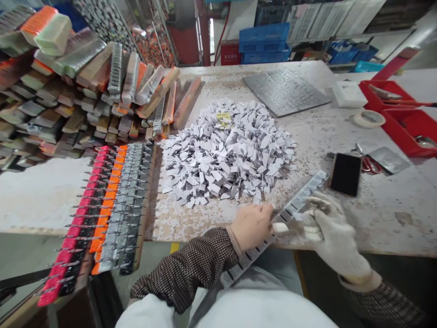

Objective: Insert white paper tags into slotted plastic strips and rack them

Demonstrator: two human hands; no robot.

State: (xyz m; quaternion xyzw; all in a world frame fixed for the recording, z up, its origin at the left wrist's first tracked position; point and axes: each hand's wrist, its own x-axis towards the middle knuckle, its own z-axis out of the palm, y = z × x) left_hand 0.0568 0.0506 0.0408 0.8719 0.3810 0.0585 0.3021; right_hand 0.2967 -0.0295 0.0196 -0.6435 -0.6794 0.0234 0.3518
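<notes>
A long grey strip with dark slots [293, 204] lies slantwise across the table's front edge, its lower end by my lap. My left hand [252, 226], bare but for a white cover on a fingertip, is closed around the middle of this strip. Close to the strip's upper half, my right hand [331, 230] wears a white knitted glove. Its fingers are pinched together, and what they hold, if anything, is too blurred to name. Just beyond both hands spreads a big heap of small white pieces [225, 155], with a yellow label [223, 120] on it.
Left of the heap stand rows of pink, orange, grey and black strips [114, 205] with thin pins sticking out. Stacked painted bars [68, 100] rise behind them. To the right are a phone [345, 174], scissors [370, 164], a tape roll [368, 119], red bins [404, 130] and a metal sheet [285, 91].
</notes>
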